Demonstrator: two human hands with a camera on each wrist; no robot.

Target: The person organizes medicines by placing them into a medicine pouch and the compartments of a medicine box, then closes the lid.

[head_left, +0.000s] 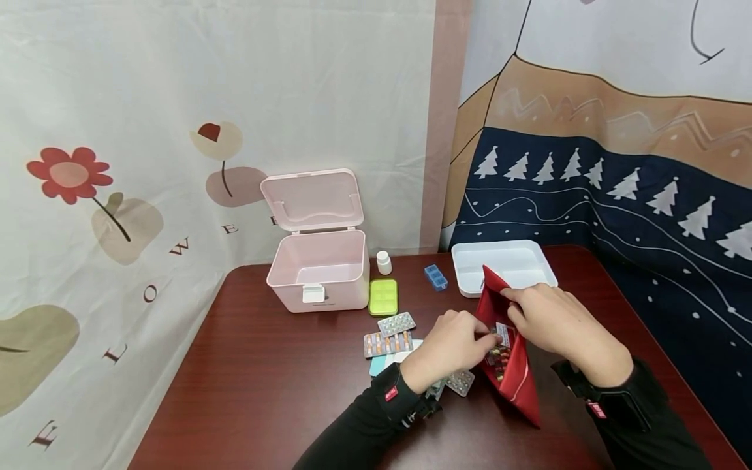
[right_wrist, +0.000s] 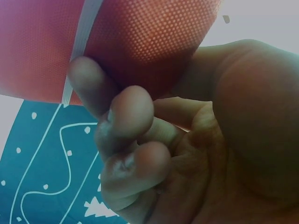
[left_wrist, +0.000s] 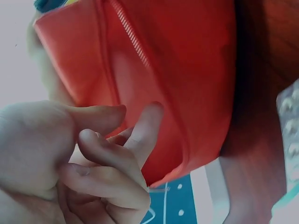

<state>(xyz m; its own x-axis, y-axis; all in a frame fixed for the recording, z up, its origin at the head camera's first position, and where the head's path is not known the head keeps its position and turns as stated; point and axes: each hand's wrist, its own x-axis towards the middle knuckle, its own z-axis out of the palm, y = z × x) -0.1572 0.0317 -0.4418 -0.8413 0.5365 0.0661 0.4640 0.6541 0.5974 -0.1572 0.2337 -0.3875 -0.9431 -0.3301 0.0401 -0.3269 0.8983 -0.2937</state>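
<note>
right hand (head_left: 552, 320) in the head view pinches the upper rim of a red pouch (head_left: 519, 391) between thumb and fingers. the pouch stands tilted on the dark red-brown table (head_left: 247, 385), its mouth spread toward the person, with foil packs (head_left: 499, 359) visible inside. left hand (head_left: 449, 343) is at the other side of the mouth, thumb and index finger over the opening beside the packs; whether it holds anything cannot be told. left of the pouch, partly under the left hand and forearm, loose blister packs (head_left: 396, 324) lie in an overlapping group. farther back are a pink box (head_left: 288, 294) with its lid raised, a white bottle (head_left: 384, 262), a green case (head_left: 384, 297), a small blue pill case (head_left: 436, 278) and a white tray (head_left: 511, 258) just behind the pouch.

from the left wrist, the thumb and index fingertip stand slightly apart at the pouch's mouth, the other fingers curled; a pale zip (left_wrist: 131, 35) runs along one edge, and a blister pack shows at the far right.

from the right wrist, the index fingertip presses a white strip (right_wrist: 84, 28) on the red mesh-textured cloth, two more fingers curl below, and the thumb passes behind the pouch.
</note>
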